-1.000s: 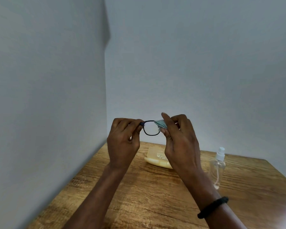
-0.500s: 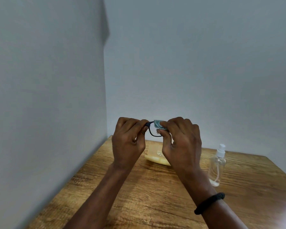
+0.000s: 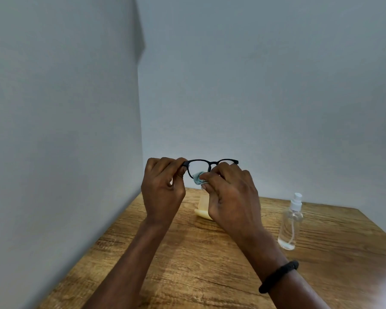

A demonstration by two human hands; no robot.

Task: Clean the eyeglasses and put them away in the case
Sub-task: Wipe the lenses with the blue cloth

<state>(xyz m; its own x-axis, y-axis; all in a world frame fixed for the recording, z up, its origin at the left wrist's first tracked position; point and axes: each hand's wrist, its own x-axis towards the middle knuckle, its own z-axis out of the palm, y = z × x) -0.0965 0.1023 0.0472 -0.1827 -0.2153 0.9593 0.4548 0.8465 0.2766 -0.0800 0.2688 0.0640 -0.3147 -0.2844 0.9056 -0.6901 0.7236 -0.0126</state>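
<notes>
Black eyeglasses [image 3: 213, 163]: left hand [image 3: 163, 190] pinches their end, right hand [image 3: 231, 197] pinches a cloth [image 3: 197, 177] against them; better rub lightly, without bending.

eyeglasses [image 3: 212, 162]: black | cloth [image 3: 198, 177]: pale teal | case [image 3: 202, 207]: yellow | table [image 3: 210, 275]: brown woodgrain | wristband [image 3: 277, 276]: black

spray bottle [image 3: 290, 221] right on table [image 3: 187, 264] | case [image 3: 202, 208] behind hands
</notes>
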